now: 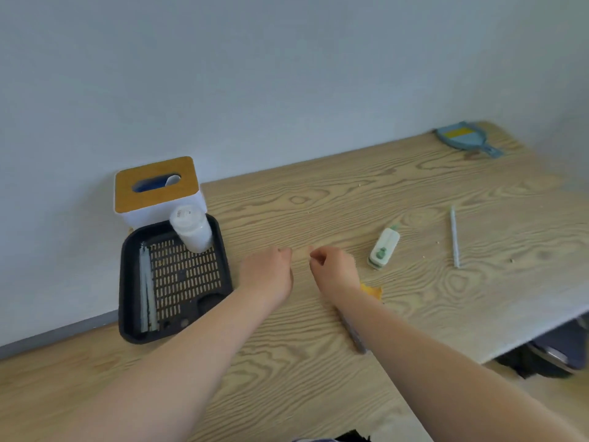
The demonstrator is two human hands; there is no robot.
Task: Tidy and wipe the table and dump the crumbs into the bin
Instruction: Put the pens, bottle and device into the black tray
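Two bare forearms stretch over the grained wooden table (414, 193), left hand (269, 272) and right hand (333, 266) loosely curled, empty, beside a slotted black tray (127, 282).

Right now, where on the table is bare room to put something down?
Bare wood lies between the tissue box and the dustpan, along the wall. The near edge under both forearms is also free. It is crowded around the corrector, pen and black tray.

On the table (318, 362) are one black tray (129, 282) holding two pale sticks (147, 291) and one white jar (192, 231), one tissue box (156, 189), one dustpan (465, 137), one correction-tape roller (384, 248), one loose pale stick (454, 236), one dark pen (353, 334), one orange scrap (373, 291) and two hands (267, 272).
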